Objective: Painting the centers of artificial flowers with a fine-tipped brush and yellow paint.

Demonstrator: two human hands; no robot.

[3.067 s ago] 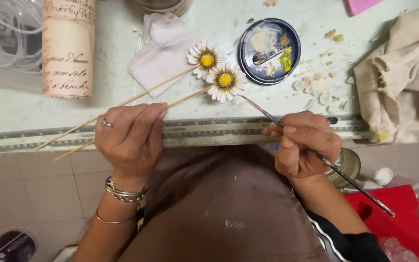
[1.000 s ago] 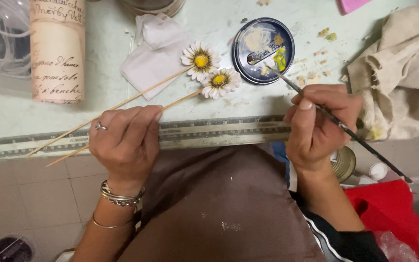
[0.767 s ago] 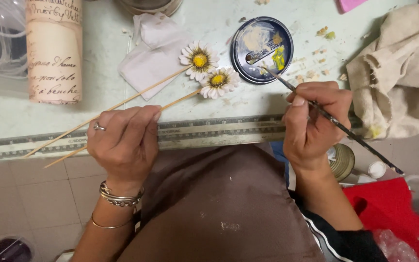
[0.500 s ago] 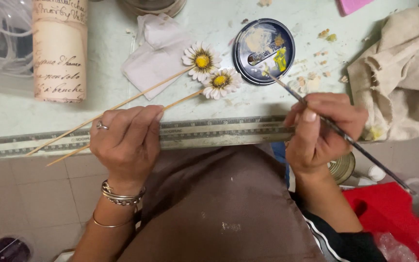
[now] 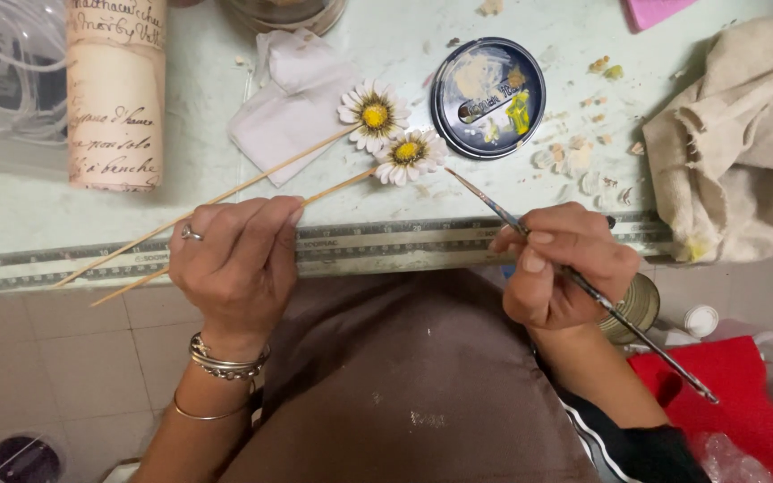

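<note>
Daisies (image 5: pixel 393 134) on sticks pinched in left fingers (image 5: pixel 266 224); right fingers (image 5: pixel 539 250) grip paintbrush (image 5: pixel 583 286) beside them

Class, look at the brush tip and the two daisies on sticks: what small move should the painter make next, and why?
Probably ease the brush tip left onto the nearer daisy. The right hand holds the tip just short of its petals, while the left hand steadies both sticks.

Middle of two wooden sticks (image 5: pixel 225 192) hidden under left hand (image 5: pixel 239 259); cylinder (image 5: pixel 116 89) cut off at top edge.
</note>
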